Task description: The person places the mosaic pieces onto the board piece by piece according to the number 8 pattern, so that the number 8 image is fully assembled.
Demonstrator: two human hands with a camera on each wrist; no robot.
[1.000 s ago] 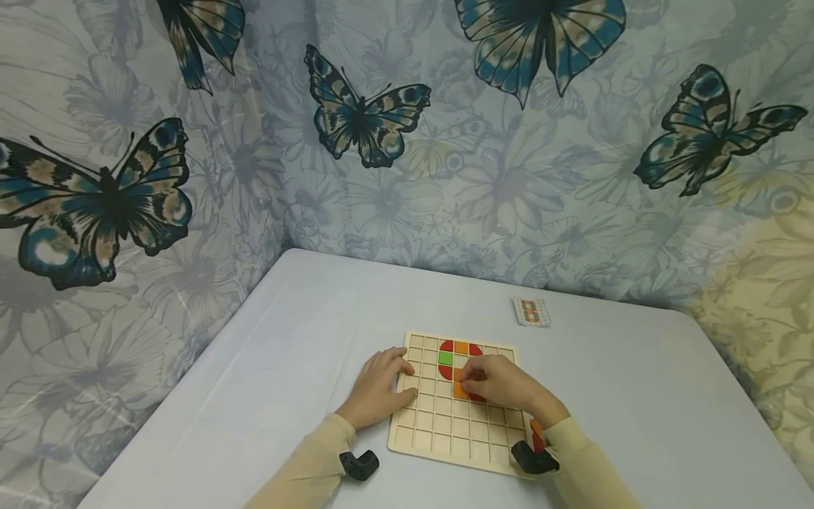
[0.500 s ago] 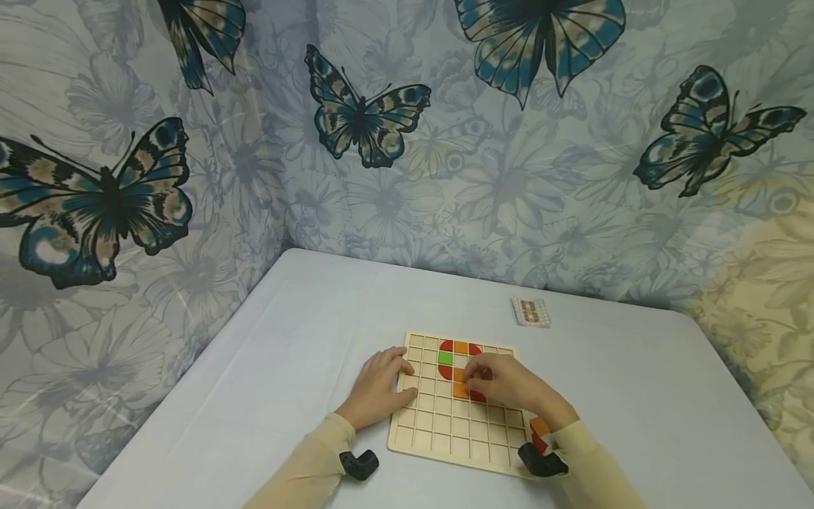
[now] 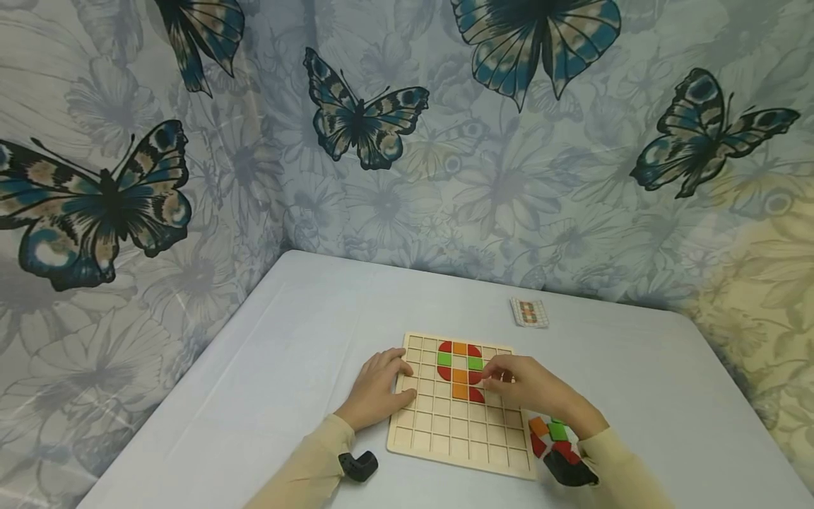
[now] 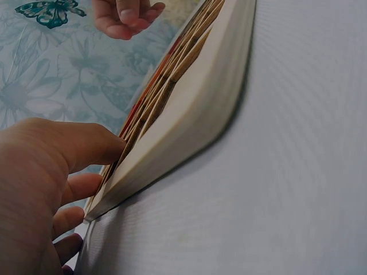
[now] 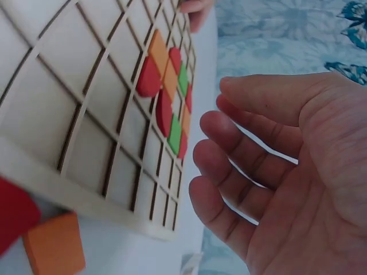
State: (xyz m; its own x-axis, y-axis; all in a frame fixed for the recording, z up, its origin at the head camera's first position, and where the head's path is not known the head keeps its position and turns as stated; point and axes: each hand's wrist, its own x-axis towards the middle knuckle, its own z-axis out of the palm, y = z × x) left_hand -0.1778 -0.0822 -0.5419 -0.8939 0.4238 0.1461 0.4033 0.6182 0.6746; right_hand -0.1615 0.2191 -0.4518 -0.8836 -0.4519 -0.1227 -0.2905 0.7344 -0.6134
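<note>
A pale wooden grid board (image 3: 445,428) lies on the table, with red quarter-round tiles (image 3: 476,395), orange square tiles (image 3: 460,391) and green tiles (image 3: 444,359) set in its cells. My left hand (image 3: 376,392) rests on the board's left edge, fingers spread; in the left wrist view the thumb (image 4: 97,146) lies on the grid side. Just right of the tiles, my right hand (image 3: 528,385) hovers over the board. Seen in the right wrist view, its loosely bent fingers (image 5: 221,152) hold nothing.
By the board's right edge lie several loose tiles, among them an orange tile (image 3: 538,426), a green tile (image 3: 557,432) and a red tile (image 3: 566,451), partly hidden by the right wrist's black device (image 3: 570,469). A patterned card (image 3: 529,312) lies farther back.
My right hand has moved right, off the tile pattern, uncovering a green tile and red tiles there. More loose tiles show beside the board. The left hand stays in place.
</note>
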